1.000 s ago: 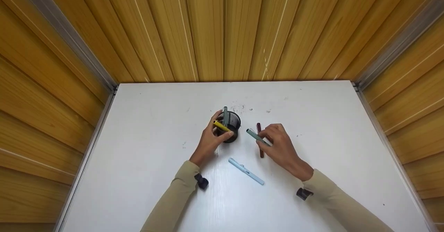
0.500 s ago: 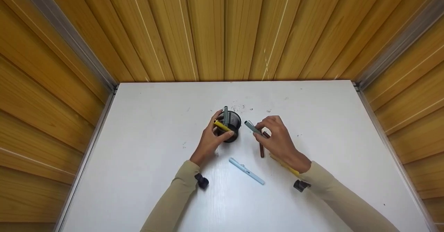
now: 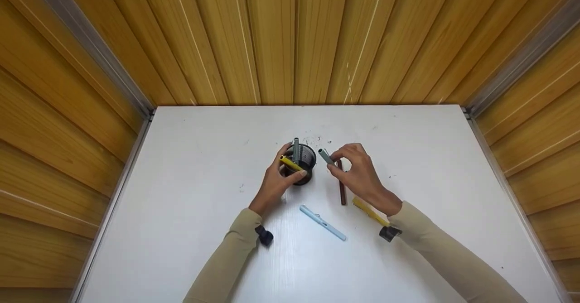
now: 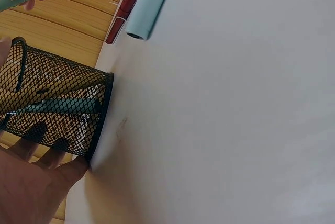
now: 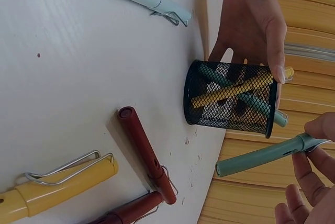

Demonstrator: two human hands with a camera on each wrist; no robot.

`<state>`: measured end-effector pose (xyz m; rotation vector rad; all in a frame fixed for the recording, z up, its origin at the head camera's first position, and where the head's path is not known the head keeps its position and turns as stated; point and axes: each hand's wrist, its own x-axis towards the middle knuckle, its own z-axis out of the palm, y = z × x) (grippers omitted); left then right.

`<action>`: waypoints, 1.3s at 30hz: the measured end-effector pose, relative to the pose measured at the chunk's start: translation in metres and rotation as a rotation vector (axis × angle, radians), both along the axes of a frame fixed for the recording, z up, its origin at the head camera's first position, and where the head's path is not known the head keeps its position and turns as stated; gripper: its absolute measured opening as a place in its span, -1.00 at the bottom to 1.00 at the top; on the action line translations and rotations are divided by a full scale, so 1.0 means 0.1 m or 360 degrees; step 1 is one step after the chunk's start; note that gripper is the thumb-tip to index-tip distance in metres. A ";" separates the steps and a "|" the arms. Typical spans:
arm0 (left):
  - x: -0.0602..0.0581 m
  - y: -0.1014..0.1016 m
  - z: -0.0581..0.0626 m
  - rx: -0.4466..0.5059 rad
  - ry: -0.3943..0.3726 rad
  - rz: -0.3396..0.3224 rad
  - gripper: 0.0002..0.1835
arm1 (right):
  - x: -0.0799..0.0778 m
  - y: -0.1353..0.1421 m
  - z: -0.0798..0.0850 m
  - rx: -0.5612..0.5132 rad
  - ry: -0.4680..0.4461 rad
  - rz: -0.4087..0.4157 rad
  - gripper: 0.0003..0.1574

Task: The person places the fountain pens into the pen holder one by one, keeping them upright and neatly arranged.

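"What does the head view give us?"

"A left hand (image 3: 274, 180) clasps a round black wire-mesh cup (image 3: 309, 160); a right hand (image 3: 360, 174) pinches a slim grey-green capped pen (image 3: 325, 156) in mid-air, just beside it."

"And the left wrist?"

"The cup appears to stand on the white tabletop (image 4: 225, 109), fingers spread low along its side. From my distant seat, I judge it light, stiff and easily tipped, so that low hold suits it."

"Right wrist?"

"Thumb and fingers clamp the held pen near its wire clip (image 5: 314, 143), its bare barrel angled toward the cup but apart from it. I expect a light, rigid, slightly slippery thing, hardly fragile. I'd take it right there, by the cap end, leaving the barrel free. Two dark red pens (image 5: 149, 153) lie nearby, crossing or touching; I cannot tell which."
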<state>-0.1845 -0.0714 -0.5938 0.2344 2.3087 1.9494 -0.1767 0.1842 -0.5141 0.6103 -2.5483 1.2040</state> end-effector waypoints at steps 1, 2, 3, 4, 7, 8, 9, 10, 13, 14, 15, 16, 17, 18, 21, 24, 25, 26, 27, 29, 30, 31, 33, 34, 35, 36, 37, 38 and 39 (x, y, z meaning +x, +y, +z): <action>0.00 0.00 0.00 -0.0004 -0.0002 0.0000 0.03 | -0.01 0.00 0.01 -0.0001 0.0002 0.0000 -0.78; 0.00 0.00 0.00 -0.0006 -0.0002 -0.0001 0.03 | -0.02 0.00 0.02 -0.0001 -0.0002 0.0003 -0.79; 0.00 0.00 -0.01 -0.0005 -0.0002 -0.0003 0.03 | -0.02 -0.01 0.02 -0.0004 -0.0007 0.0006 -0.80; -0.01 0.00 -0.01 -0.0002 -0.0001 -0.0005 0.03 | -0.02 -0.01 0.03 -0.0005 -0.0015 0.0006 -0.80; -0.01 0.01 -0.01 0.0018 -0.0004 -0.0011 0.02 | -0.04 -0.01 0.07 -0.0010 -0.0056 0.0008 -0.83; 0.00 0.01 0.00 0.0022 -0.0007 -0.0010 0.02 | -0.04 -0.02 0.08 -0.0011 -0.0072 0.0008 -0.83; -0.01 0.01 0.00 0.0024 -0.0012 -0.0009 0.02 | -0.04 -0.02 0.09 -0.0011 -0.0084 0.0006 -0.84; -0.01 0.01 0.00 0.0022 -0.0017 -0.0006 0.02 | -0.05 -0.02 0.10 -0.0011 -0.0095 0.0004 -0.84; 0.00 0.01 0.01 0.0009 -0.0029 0.0001 0.03 | -0.07 -0.03 0.14 -0.0013 -0.0112 0.0001 -0.83; 0.00 0.01 0.01 0.0004 -0.0032 0.0002 0.03 | -0.07 -0.03 0.15 -0.0017 -0.0112 0.0002 -0.82; 0.00 0.01 0.01 0.0006 -0.0032 0.0000 0.03 | -0.07 -0.04 0.16 -0.0019 -0.0110 0.0004 -0.82; 0.00 0.00 0.01 0.0007 -0.0032 -0.0002 0.03 | -0.08 -0.04 0.17 -0.0022 -0.0106 0.0005 -0.82; 0.00 0.00 0.01 0.0006 -0.0031 -0.0003 0.04 | -0.08 -0.04 0.18 -0.0026 -0.0098 0.0009 -0.81; 0.00 0.00 0.00 0.0009 -0.0028 -0.0005 0.04 | -0.09 -0.04 0.19 -0.0030 -0.0088 0.0014 -0.82; 0.00 -0.01 -0.01 0.0019 -0.0015 -0.0015 0.03 | -0.11 -0.04 0.21 -0.0041 -0.0042 0.0027 -0.81; 0.00 -0.01 -0.01 0.0019 -0.0006 -0.0022 0.02 | -0.13 -0.04 0.24 -0.0056 -0.0012 0.0035 -0.81; 0.01 -0.02 -0.01 0.0020 -0.0003 -0.0024 0.02 | -0.13 -0.04 0.25 -0.0063 -0.0009 0.0037 -0.80; 0.01 -0.02 -0.01 0.0018 -0.0001 -0.0026 0.02 | -0.14 -0.05 0.26 -0.0067 -0.0007 0.0040 -0.81; 0.01 -0.02 -0.01 0.0016 0.0000 -0.0024 0.02 | -0.14 -0.05 0.27 -0.0071 -0.0007 0.0043 -0.81; 0.00 -0.02 -0.02 0.0014 0.0000 -0.0019 0.02 | -0.16 -0.06 0.29 -0.0071 -0.0004 0.0049 -0.81; 0.00 -0.02 -0.02 0.0017 0.0000 -0.0017 0.02 | -0.17 -0.06 0.29 -0.0069 -0.0002 0.0052 -0.81; 0.00 -0.02 -0.02 0.0017 -0.0002 -0.0015 0.02 | -0.18 -0.07 0.30 -0.0068 -0.0003 0.0053 -0.81; 0.00 -0.02 -0.02 0.0020 -0.0007 -0.0013 0.01 | -0.20 -0.07 0.31 -0.0064 -0.0006 0.0052 -0.81; 0.00 -0.01 -0.02 0.0018 -0.0010 -0.0011 0.01 | -0.21 -0.07 0.31 -0.0067 -0.0010 0.0050 -0.81; 0.00 -0.01 -0.01 0.0018 -0.0012 -0.0011 0.01 | -0.21 -0.08 0.32 -0.0069 -0.0019 0.0048 -0.81; 0.01 -0.01 -0.01 0.0014 -0.0014 -0.0009 0.02 | -0.22 -0.08 0.33 -0.0071 -0.0025 0.0045 -0.81; 0.01 -0.01 -0.01 0.0010 -0.0014 -0.0008 0.02 | -0.22 -0.09 0.33 -0.0073 -0.0033 0.0040 -0.80; 0.01 -0.01 -0.01 0.0008 -0.0012 -0.0008 0.02 | -0.23 -0.10 0.34 -0.0075 -0.0040 0.0037 -0.80; 0.01 -0.01 0.00 0.0002 -0.0011 -0.0007 0.02 | -0.24 -0.10 0.34 -0.0077 -0.0050 0.0032 -0.80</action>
